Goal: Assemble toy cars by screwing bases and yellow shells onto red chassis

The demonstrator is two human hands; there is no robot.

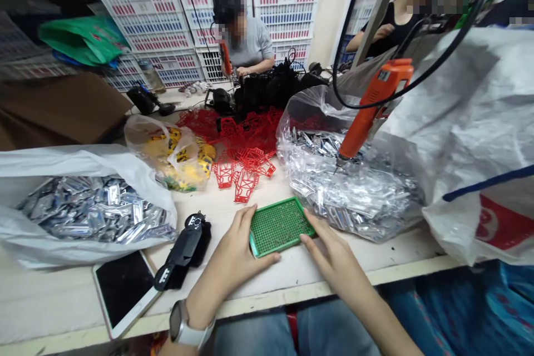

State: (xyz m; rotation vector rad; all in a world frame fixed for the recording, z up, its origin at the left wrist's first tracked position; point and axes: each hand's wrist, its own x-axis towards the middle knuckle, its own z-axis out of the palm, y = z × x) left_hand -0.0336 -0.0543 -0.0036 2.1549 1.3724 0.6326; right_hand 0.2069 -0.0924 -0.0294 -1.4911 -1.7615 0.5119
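A small green tray (pixel 267 232) with a grid of holes sits between my two hands at the front of the table. Tiny dark pieces, too small to name surely, are scattered over its right part. My left hand (pixel 238 250) grips the left edge, thumb along the near side and fingers at the far left corner. My right hand (pixel 327 245) holds the right edge between thumb and fingers. Beyond the tray lie red plastic frames (pixel 246 181). A black plastic part (pixel 183 253) rests left of my left hand.
An orange electric screwdriver (pixel 362 117) hangs on a black cable over a clear bag (pixel 354 194) of shiny silver parts. At left are a white bag (pixel 50 250) of similar parts, a phone (pixel 125 289) and a bag of yellow parts (pixel 187 164). A co-worker (pixel 254 39) sits opposite.
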